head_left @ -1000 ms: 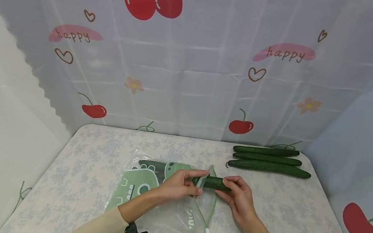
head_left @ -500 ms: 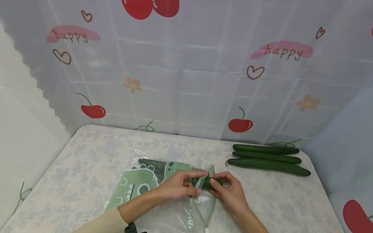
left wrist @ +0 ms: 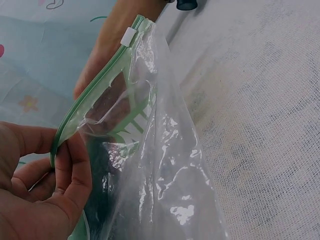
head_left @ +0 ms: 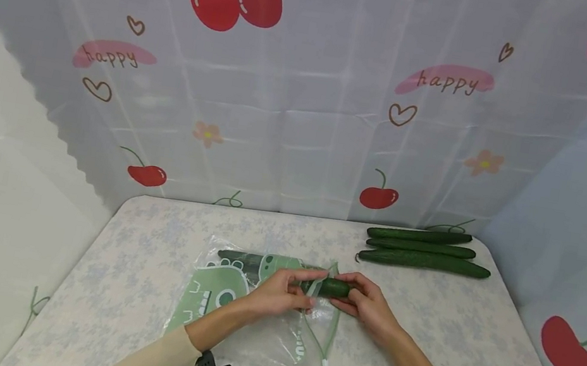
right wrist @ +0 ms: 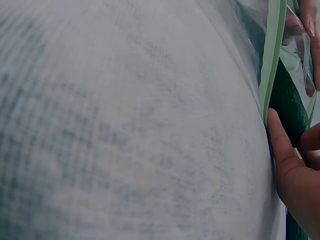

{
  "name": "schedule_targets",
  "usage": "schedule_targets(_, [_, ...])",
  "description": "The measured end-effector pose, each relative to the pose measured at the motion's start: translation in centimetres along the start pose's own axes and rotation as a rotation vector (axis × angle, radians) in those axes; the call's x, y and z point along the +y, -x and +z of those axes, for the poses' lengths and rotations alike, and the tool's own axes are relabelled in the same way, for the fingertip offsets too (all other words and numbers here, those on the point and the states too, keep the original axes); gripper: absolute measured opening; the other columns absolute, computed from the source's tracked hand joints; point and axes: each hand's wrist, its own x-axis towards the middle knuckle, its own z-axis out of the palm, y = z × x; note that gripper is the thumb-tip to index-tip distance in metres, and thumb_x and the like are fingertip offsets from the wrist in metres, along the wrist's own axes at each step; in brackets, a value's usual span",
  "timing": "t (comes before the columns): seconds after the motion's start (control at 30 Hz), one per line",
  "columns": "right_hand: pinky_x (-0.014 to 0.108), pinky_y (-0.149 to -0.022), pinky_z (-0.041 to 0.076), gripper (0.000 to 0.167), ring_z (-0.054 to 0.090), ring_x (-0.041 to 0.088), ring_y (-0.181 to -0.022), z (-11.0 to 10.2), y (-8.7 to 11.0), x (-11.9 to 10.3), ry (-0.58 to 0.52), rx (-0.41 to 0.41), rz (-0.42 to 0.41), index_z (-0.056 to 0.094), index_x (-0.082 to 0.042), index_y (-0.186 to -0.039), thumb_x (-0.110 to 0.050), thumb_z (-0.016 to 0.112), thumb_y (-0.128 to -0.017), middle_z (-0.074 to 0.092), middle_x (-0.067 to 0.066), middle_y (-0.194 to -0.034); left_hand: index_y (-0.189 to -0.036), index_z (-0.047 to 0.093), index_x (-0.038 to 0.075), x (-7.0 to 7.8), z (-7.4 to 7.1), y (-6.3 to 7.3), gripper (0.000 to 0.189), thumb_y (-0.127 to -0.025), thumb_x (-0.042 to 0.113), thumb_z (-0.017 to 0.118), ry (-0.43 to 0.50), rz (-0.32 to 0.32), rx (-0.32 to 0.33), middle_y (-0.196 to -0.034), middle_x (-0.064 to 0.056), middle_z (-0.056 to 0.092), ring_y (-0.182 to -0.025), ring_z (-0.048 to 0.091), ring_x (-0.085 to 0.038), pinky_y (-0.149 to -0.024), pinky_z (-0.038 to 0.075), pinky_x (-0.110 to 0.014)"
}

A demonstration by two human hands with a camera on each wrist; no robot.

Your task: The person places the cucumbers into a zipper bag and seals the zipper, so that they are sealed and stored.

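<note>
Left hand (head_left: pixel 281 290) pinching bag rim (left wrist: pixel 95 81), right hand (head_left: pixel 373 307) gripping cucumber (head_left: pixel 334 289).
Between the grips, the rim is crossing the cucumber; another cucumber (head_left: pixel 239 257) is lying inside, three loose cucumbers (head_left: pixel 421 247) beyond the right hand.

the plastic bag (left wrist: pixel 175 165) looks glossy, the woven cloth (left wrist: pixel 265 135) matt.

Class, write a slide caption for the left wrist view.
Left hand pinches the green edge of a clear bag with a white slider.

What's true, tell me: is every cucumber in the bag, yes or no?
No, three cucumbers lie on the table, apart from the bag.
</note>
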Motion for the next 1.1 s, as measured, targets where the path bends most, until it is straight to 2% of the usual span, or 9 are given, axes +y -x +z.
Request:
schedule_targets(0.13, [0.032, -0.096, 0.065, 0.042, 0.074, 0.020, -0.109, 0.6, -0.4, -0.2, 0.013, 0.069, 0.024, 0.040, 0.007, -0.147, 0.005, 0.044, -0.106, 0.058, 0.023, -0.130, -0.159, 0.055, 0.015, 0.0, -0.1, 0.0, 0.062, -0.101, 0.002, 0.070, 0.002, -0.001, -0.008, -0.097, -0.032, 0.076, -0.081, 0.074, -0.009, -0.086, 0.064, -0.025])
schedule_targets(0.23, [0.032, -0.092, 0.066, 0.043, 0.075, 0.021, -0.101, 1.1, -0.6, -0.3, 0.038, 0.123, 0.036, 0.042, 0.006, -0.144, 0.002, 0.059, -0.104, 0.061, 0.019, -0.121, -0.160, 0.055, 0.016, 0.1, -0.1, 0.1, 0.062, -0.102, 0.001, 0.069, 0.000, -0.004, -0.007, -0.102, -0.036, 0.075, -0.079, 0.073, -0.009, -0.085, 0.064, -0.025])
schedule_targets(0.37, [0.030, -0.084, 0.067, 0.048, 0.078, 0.022, -0.090, 1.6, -0.8, -0.5, 0.157, 0.182, 0.037, 0.049, 0.002, -0.136, -0.008, 0.077, -0.098, 0.068, 0.016, -0.111, -0.160, 0.054, 0.015, 0.2, 0.0, 0.2, 0.062, -0.102, 0.000, 0.069, 0.005, -0.008, -0.006, -0.104, -0.036, 0.074, -0.078, 0.072, -0.008, -0.085, 0.064, -0.025])
schedule_targets(0.47, [0.028, -0.077, 0.066, 0.051, 0.078, 0.020, -0.083, 1.7, -0.9, -0.5, 0.276, 0.226, 0.031, 0.053, 0.000, -0.132, -0.016, 0.084, -0.094, 0.072, 0.014, -0.103, -0.160, 0.054, 0.014, 0.2, 0.0, 0.2, 0.062, -0.101, 0.000, 0.069, 0.010, -0.006, -0.011, -0.102, -0.035, 0.075, -0.078, 0.072, -0.008, -0.085, 0.064, -0.025])
schedule_targets(0.53, [0.027, -0.075, 0.066, 0.050, 0.077, 0.019, -0.080, 1.8, -1.0, -0.6, 0.317, 0.246, 0.031, 0.054, -0.001, -0.130, -0.017, 0.085, -0.093, 0.072, 0.013, -0.101, -0.160, 0.054, 0.014, 0.1, 0.0, 0.2, 0.062, -0.101, 0.000, 0.069, 0.013, -0.004, -0.015, -0.099, -0.032, 0.075, -0.077, 0.072, -0.008, -0.085, 0.064, -0.025])
schedule_targets(0.73, [0.027, -0.075, 0.067, 0.047, 0.079, 0.019, -0.079, 2.0, -1.0, -0.7, 0.299, 0.258, 0.030, 0.055, -0.001, -0.130, -0.012, 0.083, -0.094, 0.070, 0.014, -0.100, -0.160, 0.054, 0.014, -0.1, 0.0, 0.1, 0.063, -0.101, 0.000, 0.069, 0.022, -0.008, -0.016, -0.090, -0.019, 0.078, -0.078, 0.073, -0.009, -0.085, 0.064, -0.025])
schedule_targets(0.93, [0.032, -0.085, 0.068, 0.054, 0.081, 0.025, -0.091, 1.4, -0.8, -0.6, 0.146, 0.180, 0.002, 0.046, 0.004, -0.140, -0.007, 0.077, -0.098, 0.069, 0.017, -0.107, -0.160, 0.054, 0.013, -0.2, 0.1, 0.0, 0.062, -0.101, -0.001, 0.069, 0.029, -0.003, -0.006, -0.089, -0.024, 0.077, -0.077, 0.072, -0.008, -0.082, 0.063, -0.023])
schedule_targets(1.0, [0.034, -0.090, 0.067, 0.056, 0.081, 0.025, -0.097, 0.7, -0.6, -0.7, 0.082, 0.144, -0.018, 0.042, 0.006, -0.145, -0.005, 0.074, -0.100, 0.067, 0.016, -0.110, -0.160, 0.054, 0.013, -0.2, 0.0, -0.1, 0.062, -0.101, 0.000, 0.070, 0.028, -0.001, -0.005, -0.086, -0.021, 0.078, -0.077, 0.072, -0.008, -0.081, 0.062, -0.022])
schedule_targets(1.1, [0.038, -0.094, 0.066, 0.057, 0.081, 0.024, -0.099, -0.9, -0.3, -0.9, 0.040, 0.112, -0.057, 0.039, 0.009, -0.148, -0.004, 0.071, -0.102, 0.066, 0.013, -0.110, -0.159, 0.054, 0.013, -0.1, 0.0, 0.0, 0.062, -0.100, 0.002, 0.070, 0.035, -0.003, -0.002, -0.081, -0.009, 0.078, -0.077, 0.073, -0.007, -0.082, 0.062, -0.022])
